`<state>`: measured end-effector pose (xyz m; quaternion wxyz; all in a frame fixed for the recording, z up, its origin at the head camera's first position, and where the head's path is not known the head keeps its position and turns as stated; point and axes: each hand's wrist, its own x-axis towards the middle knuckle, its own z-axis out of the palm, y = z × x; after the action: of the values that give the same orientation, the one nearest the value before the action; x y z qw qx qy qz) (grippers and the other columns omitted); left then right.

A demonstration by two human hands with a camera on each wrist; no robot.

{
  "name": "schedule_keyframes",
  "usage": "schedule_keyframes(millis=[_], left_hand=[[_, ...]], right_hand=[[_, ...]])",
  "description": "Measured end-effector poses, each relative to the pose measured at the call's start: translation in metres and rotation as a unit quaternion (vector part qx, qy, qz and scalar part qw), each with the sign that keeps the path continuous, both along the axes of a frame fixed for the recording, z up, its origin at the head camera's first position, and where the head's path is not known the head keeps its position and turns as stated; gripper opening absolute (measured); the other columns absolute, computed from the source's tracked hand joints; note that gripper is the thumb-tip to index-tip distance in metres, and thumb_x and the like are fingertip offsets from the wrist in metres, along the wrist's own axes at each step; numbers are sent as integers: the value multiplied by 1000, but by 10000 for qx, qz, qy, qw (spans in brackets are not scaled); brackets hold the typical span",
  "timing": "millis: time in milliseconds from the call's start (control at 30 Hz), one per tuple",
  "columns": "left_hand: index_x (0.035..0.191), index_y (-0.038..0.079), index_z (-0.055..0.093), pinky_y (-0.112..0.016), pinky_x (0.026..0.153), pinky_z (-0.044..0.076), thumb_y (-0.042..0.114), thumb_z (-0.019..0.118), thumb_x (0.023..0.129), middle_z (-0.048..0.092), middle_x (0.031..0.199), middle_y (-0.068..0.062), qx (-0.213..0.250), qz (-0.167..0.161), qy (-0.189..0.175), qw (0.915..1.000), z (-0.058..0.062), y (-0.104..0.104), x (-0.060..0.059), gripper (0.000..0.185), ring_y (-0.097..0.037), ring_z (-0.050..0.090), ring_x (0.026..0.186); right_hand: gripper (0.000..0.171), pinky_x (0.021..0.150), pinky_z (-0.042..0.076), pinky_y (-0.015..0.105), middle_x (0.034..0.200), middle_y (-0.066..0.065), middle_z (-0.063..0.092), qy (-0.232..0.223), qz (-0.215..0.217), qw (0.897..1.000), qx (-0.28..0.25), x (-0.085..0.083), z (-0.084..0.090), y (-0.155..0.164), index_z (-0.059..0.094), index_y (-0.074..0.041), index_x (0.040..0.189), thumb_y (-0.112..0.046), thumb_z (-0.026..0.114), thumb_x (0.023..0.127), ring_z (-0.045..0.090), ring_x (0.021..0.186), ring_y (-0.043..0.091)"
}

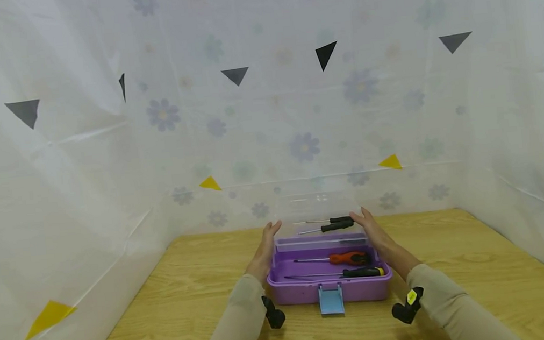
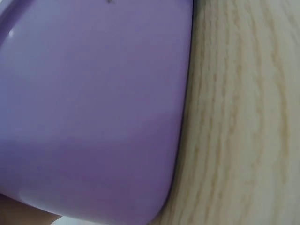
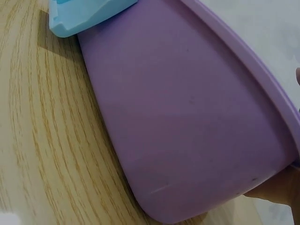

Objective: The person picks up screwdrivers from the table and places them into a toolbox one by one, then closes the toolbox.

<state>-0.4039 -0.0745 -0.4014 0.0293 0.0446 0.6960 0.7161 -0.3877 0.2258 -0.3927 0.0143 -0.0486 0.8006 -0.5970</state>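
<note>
Left hand [image 1: 265, 249] and right hand [image 1: 373, 231] sit on either side of the clear lid [image 1: 318, 214], which stands raised at the back of the purple toolbox [image 1: 307, 291]. From here I read the fingers as fairly straight and laid against the lid's side edges, more a flat press than a closed grip; I cannot tell whether the thumbs hook behind it.

The box rests near the middle of the wooden counter [image 1: 455, 262], blue latch [image 1: 331, 300] facing me.

Judgement: to move the lid cleanly I'd keep both hands level so it pivots evenly, and keep the box from sliding on the wood.

Inside: an orange-handled screwdriver [image 1: 350, 258] and a black-and-yellow one [image 1: 361, 273]. Two black-handled screwdrivers [image 1: 337, 223] show through the lid; whether they lie behind the box or on it, I cannot say.

Both wrist views are filled by purple wall and wood grain: no fingers visible, only a sliver of skin at the frame edge. The hinge is hidden.
</note>
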Motion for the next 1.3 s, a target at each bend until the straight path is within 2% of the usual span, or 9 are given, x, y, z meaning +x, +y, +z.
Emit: schedule_keyframes(millis=[200,533,733,1100,1300], left_hand=[[166,10,10,-70,118,5,52,53,100,0,170,-24,177,-85,-63,9998,-1,0,3,89,-48,0,153],[166,12,9,-69,118,14,45,53,100,-2,169,-25,563,-155,-105,9982,-1,2,3,86,-50,5,152],[166,13,7,-66,119,17,44,53,101,-2,169,-27,756,-264,-86,9968,-2,2,1,86,-48,4,153],[167,11,5,-62,120,16,42,53,102,-4,169,-25,889,-312,-1,9956,-4,1,1,86,-46,0,154],[167,12,8,-64,120,13,40,52,102,-2,169,-26,730,-226,145,9970,-3,2,0,84,-46,0,154]], right_hand=[[90,117,-2,70,170,18,-17,66,-28,9999,-97,4,0,0,-13,-14,165,-59,38,107,-14,153,44],[90,117,-3,71,170,17,-17,140,-79,9997,-192,3,-2,3,-13,-14,165,-58,39,107,-14,153,43],[87,117,0,70,170,21,-13,219,-91,9992,-306,2,-4,5,-11,-13,165,-56,38,107,-9,153,46],[86,117,1,72,170,22,-11,264,-98,9990,-335,2,-4,6,-10,-13,166,-55,37,107,-5,152,50],[85,116,1,72,170,21,-13,271,-91,9988,-390,2,-2,7,-12,-15,166,-56,35,107,-5,152,49]])
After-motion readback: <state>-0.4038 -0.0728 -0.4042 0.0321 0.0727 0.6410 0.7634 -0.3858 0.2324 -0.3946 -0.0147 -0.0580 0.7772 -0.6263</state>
